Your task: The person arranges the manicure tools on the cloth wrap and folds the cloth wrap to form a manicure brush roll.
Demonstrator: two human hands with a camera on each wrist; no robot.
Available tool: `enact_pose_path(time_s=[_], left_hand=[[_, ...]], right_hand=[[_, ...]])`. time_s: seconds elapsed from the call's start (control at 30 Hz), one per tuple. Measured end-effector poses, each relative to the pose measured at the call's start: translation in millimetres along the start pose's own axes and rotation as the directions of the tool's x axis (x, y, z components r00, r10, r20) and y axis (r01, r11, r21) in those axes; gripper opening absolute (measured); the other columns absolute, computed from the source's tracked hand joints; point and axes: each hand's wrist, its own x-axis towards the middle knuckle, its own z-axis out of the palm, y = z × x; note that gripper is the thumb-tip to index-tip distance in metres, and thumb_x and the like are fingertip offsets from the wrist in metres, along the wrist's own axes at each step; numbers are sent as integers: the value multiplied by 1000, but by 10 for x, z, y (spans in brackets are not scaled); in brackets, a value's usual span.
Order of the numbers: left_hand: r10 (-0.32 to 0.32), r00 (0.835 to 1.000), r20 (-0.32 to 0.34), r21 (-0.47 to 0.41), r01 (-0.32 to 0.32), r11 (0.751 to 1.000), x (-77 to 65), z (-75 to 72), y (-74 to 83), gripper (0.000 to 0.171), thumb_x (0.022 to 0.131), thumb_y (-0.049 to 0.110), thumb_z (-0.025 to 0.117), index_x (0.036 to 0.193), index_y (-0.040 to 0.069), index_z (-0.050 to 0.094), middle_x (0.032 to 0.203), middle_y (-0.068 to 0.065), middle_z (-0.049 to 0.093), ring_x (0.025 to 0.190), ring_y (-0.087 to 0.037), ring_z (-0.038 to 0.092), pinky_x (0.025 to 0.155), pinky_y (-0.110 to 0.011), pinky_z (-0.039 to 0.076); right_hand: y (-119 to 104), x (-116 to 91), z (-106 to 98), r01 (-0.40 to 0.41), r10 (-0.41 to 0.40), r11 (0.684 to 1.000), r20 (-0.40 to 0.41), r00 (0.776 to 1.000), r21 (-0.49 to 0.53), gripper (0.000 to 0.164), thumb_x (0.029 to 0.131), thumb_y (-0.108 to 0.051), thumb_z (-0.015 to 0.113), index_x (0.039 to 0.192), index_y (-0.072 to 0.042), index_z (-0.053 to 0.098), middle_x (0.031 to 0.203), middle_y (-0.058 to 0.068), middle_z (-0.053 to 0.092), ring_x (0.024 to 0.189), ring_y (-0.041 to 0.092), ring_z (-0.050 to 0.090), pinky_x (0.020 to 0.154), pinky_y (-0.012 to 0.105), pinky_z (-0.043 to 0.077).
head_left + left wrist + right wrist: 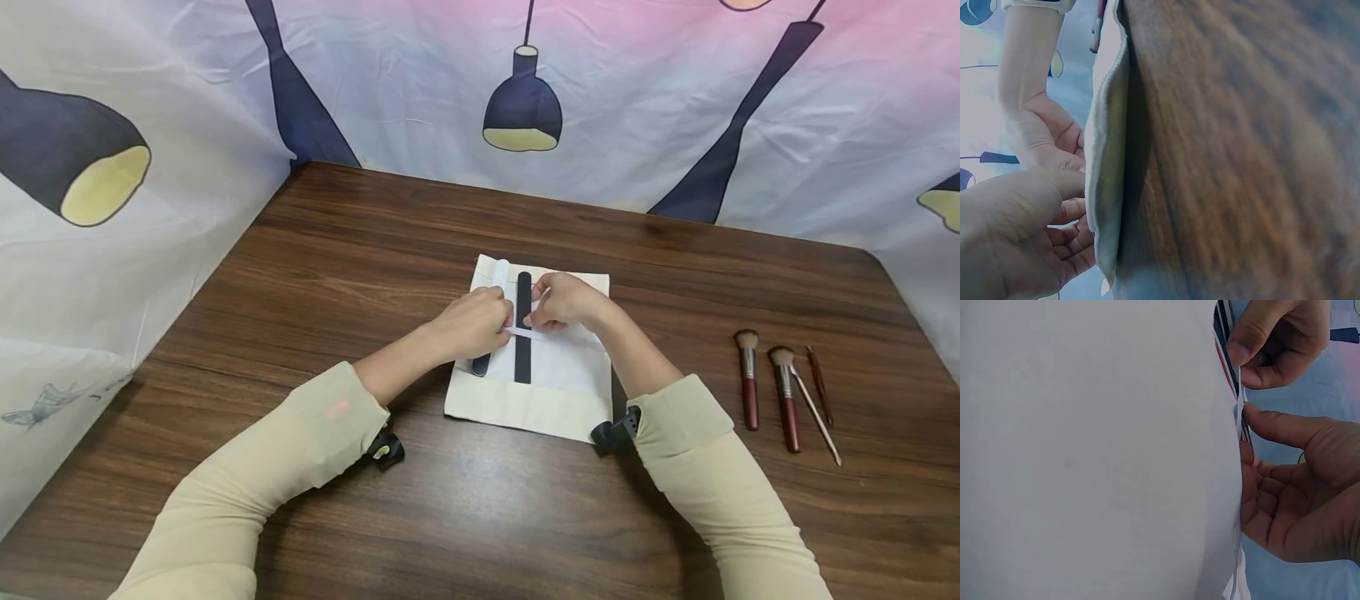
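A cream and white cloth pouch (525, 408) lies flat on the table. On it are a black nail file (523, 358), a white nail file (500, 271) and a dark nail file (481, 365) partly under my left hand (474, 323). A narrow white band (528, 333) crosses over the black file. My left hand pinches this band between thumb and finger, seen in the right wrist view. From the right, my right hand (566, 302) reaches over the pouch. Its thumb touches the black file, with thumb and index finger apart.
On the table's right side lie two makeup brushes (750, 379) (786, 404) with red handles, a thin pale stick (817, 417) and a slim dark red tool (819, 383). Patterned cloth (420, 100) hangs behind the brown wooden table (337, 250).
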Motion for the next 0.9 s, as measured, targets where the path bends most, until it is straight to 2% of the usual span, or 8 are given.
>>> enact_pose_path(time_s=[0.2,0.4,0.5,0.6,0.73,0.9], left_hand=[[19,1000,-20,17,-19,1000,13,9,-4,9,84,15,62,85,6,65,83,-4,52,76,-19,49,64,-32,43],[24,1000,-8,15,-24,1000,18,1,-14,9,84,15,62,86,7,64,84,-4,52,76,-19,49,64,-32,43],[28,1000,10,8,-28,1000,40,-13,2,9,85,16,62,85,7,64,84,-4,52,76,-19,49,63,-31,43],[17,1000,26,-6,-17,1000,76,-40,41,9,85,15,61,86,6,64,84,-5,54,74,-18,50,61,-30,44],[11,999,31,-58,-9,998,137,-60,142,9,85,13,62,89,5,64,83,-4,58,71,-16,52,59,-27,43],[39,998,38,-113,-35,993,214,-22,255,6,83,9,64,84,3,66,74,-3,60,64,-14,51,56,-24,39]], right_hand=[[-7,4,10,9,-8,995,19,1000,-101,32,78,-6,71,101,2,49,60,3,51,54,11,49,51,21,42],[-35,2,9,-15,17,986,9,1000,-164,38,77,-9,73,104,0,49,63,3,52,56,11,50,52,21,43],[-36,-61,-54,-13,11,982,-10,1000,-186,37,79,-13,72,105,-1,49,67,5,53,58,12,52,55,22,45],[-44,-211,-192,10,-21,986,-64,998,-168,34,82,-18,69,105,-2,50,76,8,57,63,17,56,62,29,48],[2,-519,-439,66,-85,991,-170,982,-114,31,85,-23,66,104,-2,52,88,12,58,72,26,59,68,37,49],[231,-952,-718,64,-97,989,-257,962,-133,37,88,-34,61,107,-3,52,96,14,60,79,25,60,67,34,47]])
